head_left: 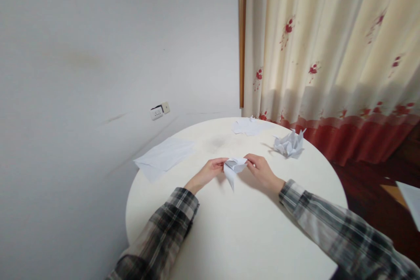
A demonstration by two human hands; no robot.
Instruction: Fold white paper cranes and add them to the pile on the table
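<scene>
Over the middle of a round white table [210, 236], a small folded piece of white paper [235, 165] was held between the person's two hands. The left hand [211, 170] pinched one side, and the right hand [262, 170] pinched the other. One pointy flap [230, 180] stuck out toward the person. The step looked like shaping the folds, and the next move seemed to call for a soft, even pull. No brand, label or writing could be read.
</scene>
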